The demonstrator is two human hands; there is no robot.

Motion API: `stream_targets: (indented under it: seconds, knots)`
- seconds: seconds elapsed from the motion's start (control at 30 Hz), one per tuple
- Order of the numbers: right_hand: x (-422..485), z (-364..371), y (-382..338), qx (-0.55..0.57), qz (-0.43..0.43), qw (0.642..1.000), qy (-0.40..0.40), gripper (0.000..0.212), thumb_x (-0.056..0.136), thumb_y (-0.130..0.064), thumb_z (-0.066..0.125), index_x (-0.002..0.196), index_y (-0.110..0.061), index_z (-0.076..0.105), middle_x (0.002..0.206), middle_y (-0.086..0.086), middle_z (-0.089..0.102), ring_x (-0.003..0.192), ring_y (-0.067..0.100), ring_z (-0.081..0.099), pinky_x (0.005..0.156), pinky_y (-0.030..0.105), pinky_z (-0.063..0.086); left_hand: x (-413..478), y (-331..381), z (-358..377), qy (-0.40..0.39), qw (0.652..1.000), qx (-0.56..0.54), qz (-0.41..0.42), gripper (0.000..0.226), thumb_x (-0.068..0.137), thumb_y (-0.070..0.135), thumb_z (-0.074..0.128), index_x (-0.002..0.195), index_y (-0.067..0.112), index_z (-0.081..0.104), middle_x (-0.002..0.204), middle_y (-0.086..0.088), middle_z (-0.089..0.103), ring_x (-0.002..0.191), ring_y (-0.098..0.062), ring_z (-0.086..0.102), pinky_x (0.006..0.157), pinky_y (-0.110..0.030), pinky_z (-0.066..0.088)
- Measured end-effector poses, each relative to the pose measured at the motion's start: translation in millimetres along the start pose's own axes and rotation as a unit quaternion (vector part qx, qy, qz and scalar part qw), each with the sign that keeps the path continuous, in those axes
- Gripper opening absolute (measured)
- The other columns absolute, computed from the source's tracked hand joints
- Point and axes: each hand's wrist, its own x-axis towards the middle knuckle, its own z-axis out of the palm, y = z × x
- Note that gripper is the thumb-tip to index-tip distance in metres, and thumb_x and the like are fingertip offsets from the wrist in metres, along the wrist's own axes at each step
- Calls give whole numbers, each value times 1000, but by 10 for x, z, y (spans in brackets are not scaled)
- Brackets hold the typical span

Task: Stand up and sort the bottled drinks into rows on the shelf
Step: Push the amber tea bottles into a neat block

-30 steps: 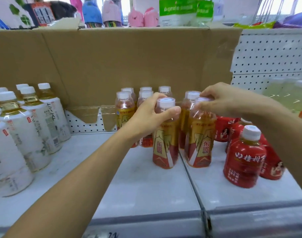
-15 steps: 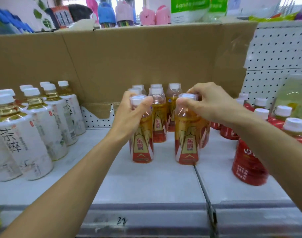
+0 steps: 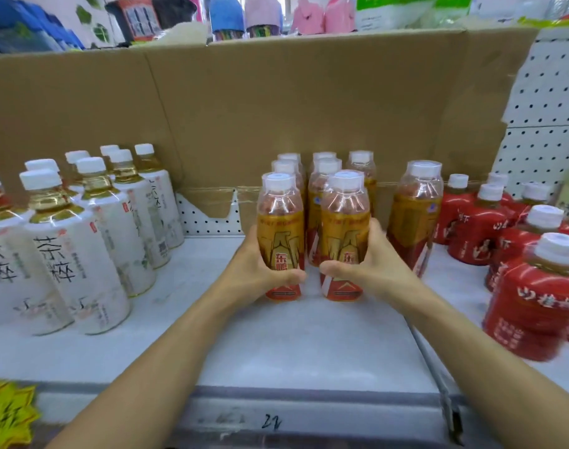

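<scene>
On the shelf (image 3: 276, 345), between white tea bottles (image 3: 79, 254) and red bottles (image 3: 532, 306), the gold-labelled rows (image 3: 361, 166) stand upright, their two front bottles side by side. The left hand (image 3: 254, 273) wraps the left front bottle (image 3: 280, 222) low on its label, and the right hand (image 3: 378, 270) wraps the right front bottle (image 3: 345, 222), thumbs in front, fingers curled behind. A stray gold bottle (image 3: 414, 215) stands just beyond the right hand, which is the nearer one to fetch it.
</scene>
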Motion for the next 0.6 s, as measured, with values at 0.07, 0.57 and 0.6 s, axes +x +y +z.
stream_targets:
  seconds: [0.07,0.57,0.6]
  knots:
    - [5,49,48,-11,4,1000,12,77,71,-29,87,125,-34,32,105,-24,55,95,-7,56,90,22,48,17,-31,4,0,1000,7,-4,90,60,26,96,129,37,39,113,15,67,101,4,66,93,-27,54]
    - [33,-32,122,-61,-147,948,276,52,89,-51,61,128,-19,48,118,-10,53,111,11,52,91,27,47,103,-159,57,35,998,49,31,97,58,52,90,136,35,34,122,14,60,110,-6,62,94,-31,53]
    - [54,-96,107,-78,-166,919,348,53,88,-43,65,130,-17,47,120,-9,48,114,12,46,95,28,42,99,-157,60,37,998,49,32,95,60,50,90,136,34,34,122,14,60,109,-5,62,93,-30,52]
